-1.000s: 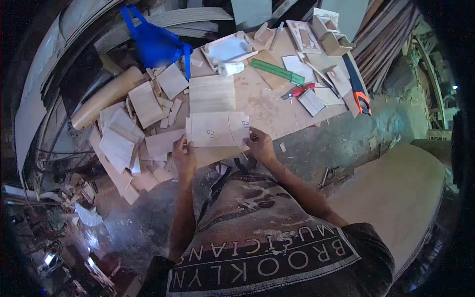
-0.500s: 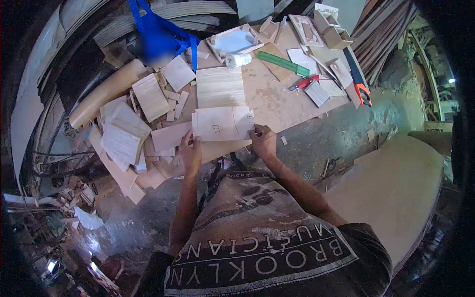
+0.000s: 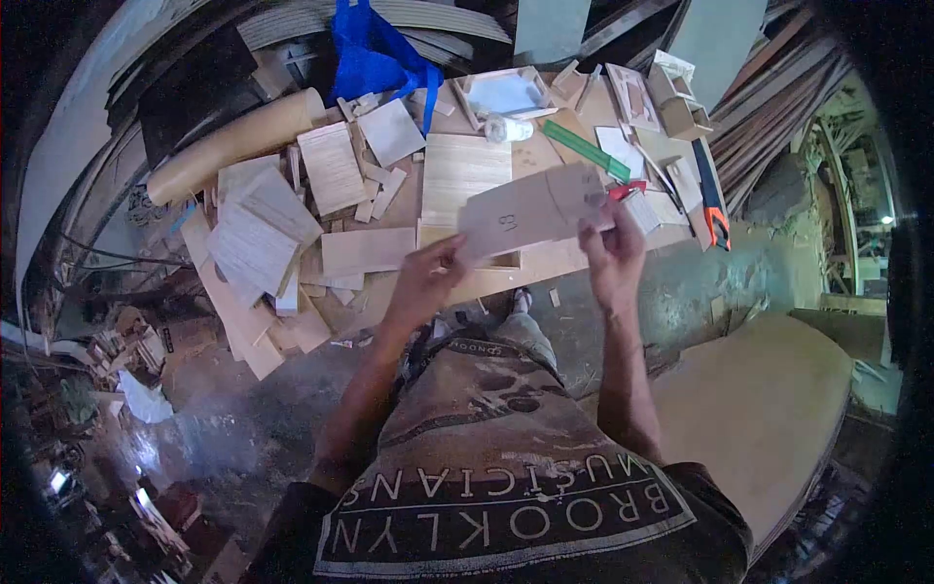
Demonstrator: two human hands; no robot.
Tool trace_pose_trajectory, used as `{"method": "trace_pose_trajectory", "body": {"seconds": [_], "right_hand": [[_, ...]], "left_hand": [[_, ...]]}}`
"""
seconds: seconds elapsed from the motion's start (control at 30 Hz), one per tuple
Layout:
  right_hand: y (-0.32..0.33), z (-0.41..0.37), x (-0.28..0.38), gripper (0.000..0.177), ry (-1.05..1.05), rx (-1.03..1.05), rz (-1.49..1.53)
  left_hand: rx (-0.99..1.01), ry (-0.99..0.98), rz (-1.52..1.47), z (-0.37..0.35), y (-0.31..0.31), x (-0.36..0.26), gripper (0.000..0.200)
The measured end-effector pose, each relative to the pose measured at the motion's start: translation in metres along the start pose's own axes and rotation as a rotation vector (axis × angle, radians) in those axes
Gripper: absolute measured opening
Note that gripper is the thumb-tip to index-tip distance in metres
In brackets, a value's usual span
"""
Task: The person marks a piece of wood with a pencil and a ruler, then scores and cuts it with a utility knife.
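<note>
A pale, thin wooden panel (image 3: 516, 214) with pencilled figures is held up at a slant over the table's front edge. What looks like a second piece overlaps its right end, though blur hides the detail. My left hand (image 3: 425, 280) pinches the lower left corner. At the right end, my right hand (image 3: 615, 255) grips the panel between thumb and fingers. Behind it lies a larger light wooden board (image 3: 465, 180) on the table. Part of a wooden edge (image 3: 506, 261) shows beneath the held panel.
Stacked wood pieces (image 3: 258, 234) crowd the table's left side. Across the back are a blue bag (image 3: 379, 58), a white roll (image 3: 508, 128) and a shallow wooden frame (image 3: 501, 94). A green strip (image 3: 587, 151) and a handsaw (image 3: 715, 209) lie to the right.
The panel has been lifted off the table area and swung right, its right end now tilted upward. Both hands moved right with it, uncovering the wooden edge below.
</note>
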State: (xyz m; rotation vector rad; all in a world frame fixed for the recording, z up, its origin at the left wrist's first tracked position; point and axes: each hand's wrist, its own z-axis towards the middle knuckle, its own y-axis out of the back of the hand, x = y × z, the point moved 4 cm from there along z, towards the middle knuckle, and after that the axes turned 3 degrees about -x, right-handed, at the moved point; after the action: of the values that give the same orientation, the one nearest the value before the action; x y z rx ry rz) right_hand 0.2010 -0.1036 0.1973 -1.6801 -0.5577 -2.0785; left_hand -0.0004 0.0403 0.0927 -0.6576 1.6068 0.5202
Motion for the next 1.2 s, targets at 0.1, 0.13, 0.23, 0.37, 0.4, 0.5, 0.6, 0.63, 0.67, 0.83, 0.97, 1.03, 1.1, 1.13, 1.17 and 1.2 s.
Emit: {"method": "trace_pose_trajectory", "body": {"seconds": [0.1,0.13,0.23,0.37,0.4,0.5,0.6,0.63,0.67,0.83,0.97,1.03,1.1,1.13,1.17,1.2], "right_hand": [[-0.03,0.025,0.046,0.037,-0.071,0.176,-0.549],[-0.048,0.026,0.055,0.04,0.155,0.276,-0.607],[-0.104,0.012,0.069,0.043,0.45,0.581,-0.678],[-0.12,-0.005,0.064,0.075,0.286,0.791,-0.329],[-0.107,-0.005,0.054,0.083,0.413,0.673,-0.629],[-0.076,-0.016,-0.006,0.097,0.469,0.662,-1.009],[-0.06,-0.026,-0.057,0.101,0.316,0.813,-1.018],[-0.057,-0.026,-0.07,0.101,0.238,0.866,-0.932],[-0.052,-0.027,-0.083,0.101,0.236,0.882,-0.928],[-0.032,-0.014,-0.112,0.097,0.255,0.968,-0.947],[-0.038,-0.008,-0.119,0.095,0.312,0.975,-0.935],[-0.041,-0.008,-0.125,0.091,0.333,0.988,-0.864],[-0.045,-0.004,-0.13,0.089,0.344,0.993,-0.865],[-0.047,-0.003,-0.132,0.088,0.352,0.995,-0.864],[-0.048,-0.002,-0.133,0.088,0.348,0.991,-0.859],[-0.048,-0.001,-0.131,0.086,0.372,0.985,-0.885]], "left_hand": [[-0.131,-0.582,0.848,-0.007,-0.03,-0.039,0.05],[-0.124,-0.592,0.843,-0.006,-0.041,-0.046,0.05],[0.017,-0.362,0.496,0.006,-0.052,-0.036,0.044],[-0.131,-0.476,0.409,0.014,-0.033,0.007,0.021],[-0.145,-0.469,0.407,0.012,-0.029,-0.002,0.021],[-0.064,0.28,-0.232,0.001,-0.029,0.031,0.021],[-0.078,0.21,-0.649,-0.006,-0.039,0.05,0.022],[-0.054,0.303,-0.619,-0.008,-0.041,0.057,0.024],[-0.031,0.4,-0.585,-0.013,-0.041,0.064,0.025],[-0.19,0.335,0.217,-0.034,0.013,0.089,0.037],[-0.555,0.047,0.25,-0.043,0.036,0.081,0.042],[-0.516,-0.035,0.294,-0.037,0.037,0.076,0.041],[-0.474,-0.117,0.337,-0.029,0.037,0.076,0.041],[-0.451,-0.193,0.384,-0.027,0.039,0.078,0.036],[-0.424,-0.271,0.431,-0.024,0.04,0.079,0.032],[-0.414,-0.271,0.437,-0.02,0.044,0.082,0.032]]}}
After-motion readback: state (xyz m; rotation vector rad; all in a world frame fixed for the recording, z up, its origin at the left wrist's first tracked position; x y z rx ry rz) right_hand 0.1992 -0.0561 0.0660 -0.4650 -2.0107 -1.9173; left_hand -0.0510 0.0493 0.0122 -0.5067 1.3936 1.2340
